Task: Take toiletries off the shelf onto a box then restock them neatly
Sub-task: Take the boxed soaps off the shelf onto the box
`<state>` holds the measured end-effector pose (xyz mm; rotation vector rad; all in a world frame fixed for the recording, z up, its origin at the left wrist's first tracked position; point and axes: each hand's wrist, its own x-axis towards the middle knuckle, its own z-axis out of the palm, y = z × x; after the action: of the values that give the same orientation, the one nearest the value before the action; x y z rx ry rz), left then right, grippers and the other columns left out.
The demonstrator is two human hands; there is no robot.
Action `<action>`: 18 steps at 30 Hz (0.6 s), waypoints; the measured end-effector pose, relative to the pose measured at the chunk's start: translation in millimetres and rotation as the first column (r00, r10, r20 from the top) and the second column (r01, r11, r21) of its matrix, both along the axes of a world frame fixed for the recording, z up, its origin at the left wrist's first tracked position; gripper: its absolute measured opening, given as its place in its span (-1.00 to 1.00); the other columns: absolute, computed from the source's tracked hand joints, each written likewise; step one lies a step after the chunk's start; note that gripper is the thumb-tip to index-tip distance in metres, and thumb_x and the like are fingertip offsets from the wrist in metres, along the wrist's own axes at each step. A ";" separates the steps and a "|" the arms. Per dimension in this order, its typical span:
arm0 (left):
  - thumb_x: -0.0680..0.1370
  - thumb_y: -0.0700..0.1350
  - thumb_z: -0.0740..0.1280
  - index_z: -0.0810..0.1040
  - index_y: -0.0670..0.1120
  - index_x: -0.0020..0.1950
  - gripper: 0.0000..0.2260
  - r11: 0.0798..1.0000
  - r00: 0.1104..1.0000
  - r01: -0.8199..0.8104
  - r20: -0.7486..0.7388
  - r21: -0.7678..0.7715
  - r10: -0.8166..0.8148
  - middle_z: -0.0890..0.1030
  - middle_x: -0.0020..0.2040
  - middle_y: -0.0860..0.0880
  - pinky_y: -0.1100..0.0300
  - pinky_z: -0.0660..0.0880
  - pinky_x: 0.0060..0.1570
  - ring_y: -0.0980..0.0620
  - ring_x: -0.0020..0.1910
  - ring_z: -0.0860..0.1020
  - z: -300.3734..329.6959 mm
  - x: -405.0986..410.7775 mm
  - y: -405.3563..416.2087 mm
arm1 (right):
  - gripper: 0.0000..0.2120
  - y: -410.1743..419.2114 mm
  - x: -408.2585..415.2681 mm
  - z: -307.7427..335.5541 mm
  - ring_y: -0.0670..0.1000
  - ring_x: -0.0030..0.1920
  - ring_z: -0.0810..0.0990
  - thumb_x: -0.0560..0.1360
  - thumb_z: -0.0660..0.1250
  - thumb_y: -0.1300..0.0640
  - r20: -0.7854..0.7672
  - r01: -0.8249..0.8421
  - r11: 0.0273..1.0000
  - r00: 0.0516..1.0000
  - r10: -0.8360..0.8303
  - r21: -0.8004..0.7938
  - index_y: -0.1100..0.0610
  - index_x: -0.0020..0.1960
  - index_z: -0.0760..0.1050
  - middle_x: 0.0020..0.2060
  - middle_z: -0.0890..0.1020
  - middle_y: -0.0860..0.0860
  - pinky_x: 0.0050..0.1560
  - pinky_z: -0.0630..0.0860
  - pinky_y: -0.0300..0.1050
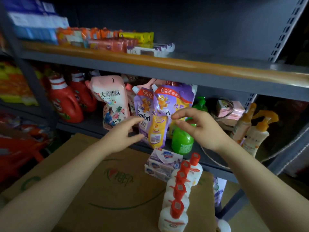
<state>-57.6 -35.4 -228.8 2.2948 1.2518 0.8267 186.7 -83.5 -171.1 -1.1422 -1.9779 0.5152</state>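
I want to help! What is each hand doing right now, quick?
Left hand: open, fingers relaxed by the purple Comfort pouch, holding nothing.
Right hand: open, fingers loosely curved above the green bottle, holding nothing.

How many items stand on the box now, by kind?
White bottles: 5
Soap packs: 2
Total on the box: 7

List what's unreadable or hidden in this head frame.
- Top-shelf boxes: motion blur, labels unreadable.
- Green pump bottle: top hidden behind the right hand.
- Rear Comfort pouch: lower part covered by the front pouch and that hand.
- Left hand: whether it touches the front pouch is unclear.
- Purple pack: mostly hidden behind the box.
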 end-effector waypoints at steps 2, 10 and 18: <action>0.50 -0.08 0.37 0.38 -0.07 0.37 -0.55 0.974 0.996 -0.059 -0.047 0.221 0.071 0.39 0.30 0.04 0.30 0.24 0.26 0.07 0.30 0.36 30.9 -12.1 6.3 | -0.86 6.3 -12.0 17.7 -0.18 -0.08 0.55 0.51 0.31 0.27 -0.046 -0.013 0.999 0.999 0.015 0.045 0.04 -0.05 0.54 -0.12 0.59 -0.12 -0.08 0.45 -0.41; 0.45 -0.07 0.43 0.21 -0.11 0.48 -0.33 0.763 0.918 -0.096 -0.240 0.639 0.316 0.24 0.47 -0.10 -0.12 0.28 0.32 -0.16 0.42 0.24 111.7 -48.1 46.7 | -0.88 39.1 -75.0 89.8 -0.19 -0.12 0.49 0.50 0.28 0.22 -0.008 0.135 0.903 0.990 -0.144 0.408 0.13 0.00 0.57 -0.14 0.56 -0.12 -0.12 0.35 -0.36; 0.34 0.03 0.51 0.25 -0.09 0.47 -0.22 0.663 0.842 0.104 -0.420 0.742 0.339 0.31 0.44 -0.16 -0.10 0.23 0.33 -0.19 0.37 0.35 127.2 -75.3 102.5 | -0.61 118.5 -106.8 123.8 0.14 0.36 0.34 0.62 0.05 0.00 0.490 0.330 0.881 0.738 -0.464 0.338 0.16 0.37 0.30 0.37 0.38 0.10 0.29 0.32 0.10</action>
<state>-132.9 67.1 -101.7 3.3257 1.4934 0.8972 79.9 34.9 -47.3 -1.6427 -2.0927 -0.3214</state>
